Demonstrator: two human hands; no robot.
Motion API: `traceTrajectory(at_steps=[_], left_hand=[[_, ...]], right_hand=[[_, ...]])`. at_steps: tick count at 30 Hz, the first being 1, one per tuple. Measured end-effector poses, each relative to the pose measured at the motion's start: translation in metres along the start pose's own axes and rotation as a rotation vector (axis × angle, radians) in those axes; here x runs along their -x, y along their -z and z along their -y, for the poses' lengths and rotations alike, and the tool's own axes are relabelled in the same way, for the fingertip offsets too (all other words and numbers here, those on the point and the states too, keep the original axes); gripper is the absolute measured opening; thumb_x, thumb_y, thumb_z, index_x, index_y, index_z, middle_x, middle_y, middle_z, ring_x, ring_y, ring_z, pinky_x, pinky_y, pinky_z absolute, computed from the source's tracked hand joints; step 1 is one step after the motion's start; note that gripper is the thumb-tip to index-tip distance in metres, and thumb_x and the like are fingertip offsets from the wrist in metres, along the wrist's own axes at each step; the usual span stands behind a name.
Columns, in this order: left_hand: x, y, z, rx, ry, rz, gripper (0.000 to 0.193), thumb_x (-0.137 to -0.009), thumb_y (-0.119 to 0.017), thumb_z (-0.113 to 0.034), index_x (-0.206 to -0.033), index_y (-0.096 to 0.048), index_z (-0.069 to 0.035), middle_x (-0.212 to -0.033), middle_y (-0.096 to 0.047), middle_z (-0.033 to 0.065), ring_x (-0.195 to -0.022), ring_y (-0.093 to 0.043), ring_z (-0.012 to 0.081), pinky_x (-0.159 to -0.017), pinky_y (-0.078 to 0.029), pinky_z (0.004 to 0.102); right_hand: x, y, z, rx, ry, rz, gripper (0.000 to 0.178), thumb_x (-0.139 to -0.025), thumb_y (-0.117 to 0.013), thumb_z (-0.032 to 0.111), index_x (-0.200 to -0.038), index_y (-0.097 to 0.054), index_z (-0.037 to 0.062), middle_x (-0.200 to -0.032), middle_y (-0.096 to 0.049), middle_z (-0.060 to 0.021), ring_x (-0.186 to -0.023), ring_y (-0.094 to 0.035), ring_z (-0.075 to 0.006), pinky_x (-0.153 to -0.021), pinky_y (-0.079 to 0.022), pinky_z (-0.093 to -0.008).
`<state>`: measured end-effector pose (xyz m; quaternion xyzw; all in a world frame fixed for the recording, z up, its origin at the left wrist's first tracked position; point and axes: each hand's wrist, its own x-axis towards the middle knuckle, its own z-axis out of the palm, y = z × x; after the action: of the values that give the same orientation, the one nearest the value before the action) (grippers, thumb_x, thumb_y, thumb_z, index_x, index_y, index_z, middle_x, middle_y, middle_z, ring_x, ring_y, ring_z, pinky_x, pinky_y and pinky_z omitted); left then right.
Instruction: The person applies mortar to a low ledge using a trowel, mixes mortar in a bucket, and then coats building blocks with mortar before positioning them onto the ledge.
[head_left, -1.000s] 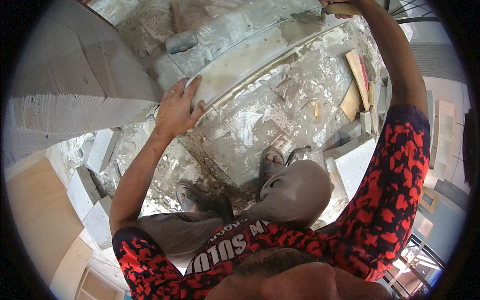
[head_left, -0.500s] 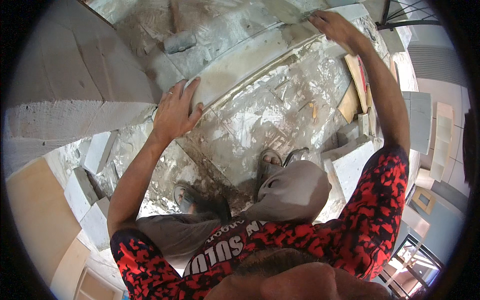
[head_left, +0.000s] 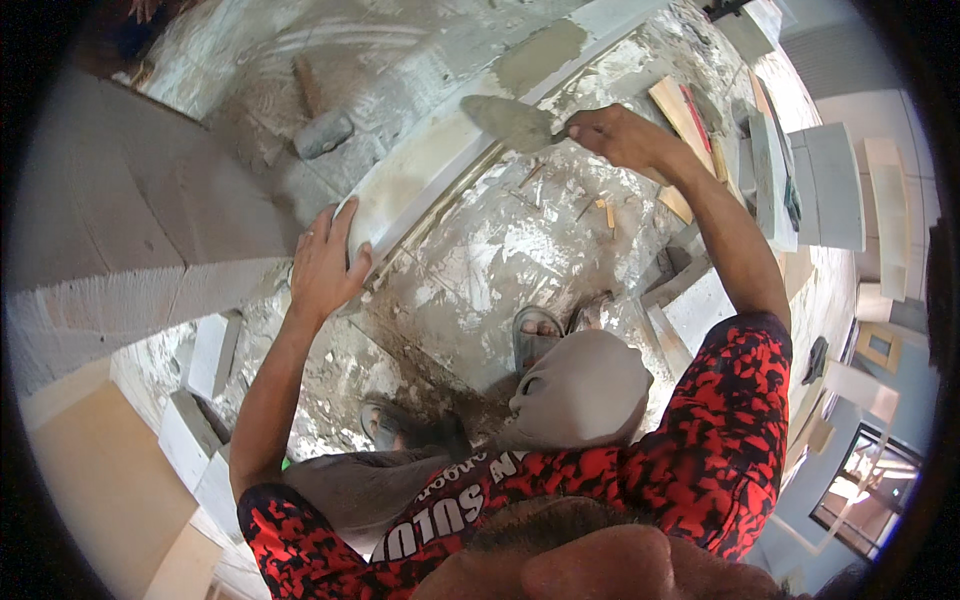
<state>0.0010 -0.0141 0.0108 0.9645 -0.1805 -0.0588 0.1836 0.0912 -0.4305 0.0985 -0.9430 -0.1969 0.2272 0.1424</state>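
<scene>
In my right hand (head_left: 615, 138) is the handle of a mortar-smeared trowel (head_left: 508, 122), its blade over the front edge of a long pale block (head_left: 420, 165). Wet grey mortar (head_left: 540, 57) lies in a patch on the block's top, beyond the blade. My left hand (head_left: 325, 262) rests on the block's near left end, fingers stretched out and thumb apart at the front side. Behind the block, a mallet (head_left: 324, 134) with a dark head and a wooden handle lies on the dusty surface.
A large grey block wall (head_left: 130, 200) stands at the left. Cut blocks (head_left: 190, 437) lie beside my left arm, and more (head_left: 700, 310) near my right knee. Wood strips (head_left: 683, 125) lie right of my right hand. My sandalled feet (head_left: 538, 335) stand on the messy floor.
My right hand has brought the trowel back from the block's far end toward me and left. The mortar patch now shows uncovered. My left hand stays at the block's end while the view has shifted.
</scene>
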Motion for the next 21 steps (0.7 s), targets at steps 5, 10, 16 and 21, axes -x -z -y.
traceTrajectory(at_steps=[5,10,16,21], left_hand=[[-0.002,-0.001,-0.003,-0.002,-0.007,-0.003,0.063,-0.083,-0.054,-0.029,-0.139,-0.035,-0.009,-0.13,-0.042,0.0242,-0.117,-0.045,0.0414,-0.098,-0.035,0.0487],[-0.006,-0.001,-0.006,0.002,0.009,0.036,0.063,-0.083,-0.053,-0.03,-0.139,-0.035,-0.008,-0.129,-0.042,0.0244,-0.117,-0.044,0.0416,-0.098,-0.034,0.0496],[-0.005,-0.003,-0.009,-0.012,-0.014,0.009,0.063,-0.082,-0.054,-0.028,-0.138,-0.035,-0.007,-0.128,-0.042,0.0253,-0.118,-0.044,0.0417,-0.097,-0.034,0.0501],[-0.003,-0.002,-0.008,0.002,-0.03,-0.006,0.062,-0.082,-0.055,-0.026,-0.138,-0.036,-0.007,-0.13,-0.042,0.025,-0.116,-0.045,0.0425,-0.096,-0.036,0.05]], right_hand=[[-0.022,0.02,-0.061,0.296,-0.024,-0.209,0.031,-0.089,-0.04,0.014,-0.109,-0.063,0.0076,-0.114,-0.06,-0.0157,-0.101,-0.06,-0.0318,-0.089,-0.048,-0.0411],[-0.032,0.037,-0.163,0.21,-0.332,-0.367,0.028,-0.086,-0.043,0.017,-0.103,-0.062,0.0032,-0.102,-0.062,-0.0204,-0.091,-0.062,-0.0355,-0.081,-0.05,-0.0426],[-0.051,-0.094,-0.149,-0.894,-0.418,-0.951,0.032,-0.093,-0.039,0.026,-0.1,-0.058,0.002,-0.088,-0.059,-0.0178,-0.079,-0.058,-0.0285,-0.072,-0.046,-0.0391],[-0.101,-0.186,-0.053,-0.741,-0.37,-1.043,0.042,-0.1,-0.033,0.034,-0.101,-0.051,-0.0041,-0.096,-0.058,-0.0205,-0.09,-0.054,-0.0341,-0.079,-0.04,-0.0464]])
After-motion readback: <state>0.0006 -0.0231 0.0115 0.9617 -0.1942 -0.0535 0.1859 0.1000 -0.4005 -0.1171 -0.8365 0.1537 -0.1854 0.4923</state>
